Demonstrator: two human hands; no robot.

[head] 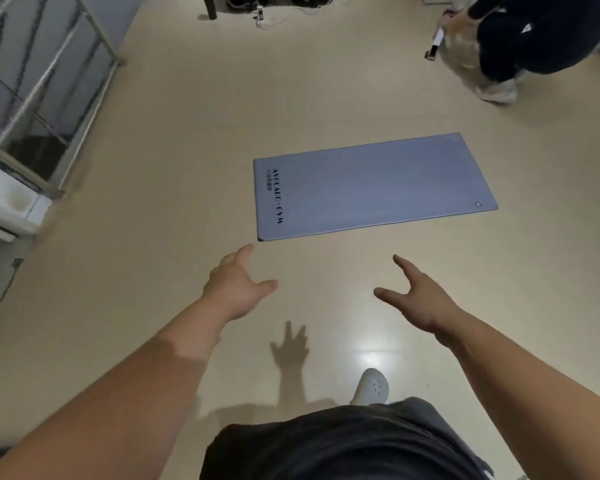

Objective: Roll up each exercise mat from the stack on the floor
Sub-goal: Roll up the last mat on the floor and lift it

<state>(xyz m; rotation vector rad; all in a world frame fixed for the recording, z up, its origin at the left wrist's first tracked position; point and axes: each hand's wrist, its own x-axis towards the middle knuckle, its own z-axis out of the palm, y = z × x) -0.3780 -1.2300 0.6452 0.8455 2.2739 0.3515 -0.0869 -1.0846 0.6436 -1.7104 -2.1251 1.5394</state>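
Note:
A grey-blue exercise mat (371, 187) lies flat and unrolled on the beige floor, with dark lettering along its near-left short end. A thin dark edge shows under its near corner, so it may rest on another mat; I cannot tell. My left hand (234, 289) hovers just short of the mat's near-left corner, fingers spread and empty. My right hand (418, 296) is stretched out level with it, further right, also spread and holding nothing. Neither hand touches the mat.
A metal bed frame (45, 98) with a white mattress edge stands at the left. Another person (520, 39) crouches at the far right. Cables and dark gear (267, 12) lie at the far wall. My white shoe (371, 386) is below my hands.

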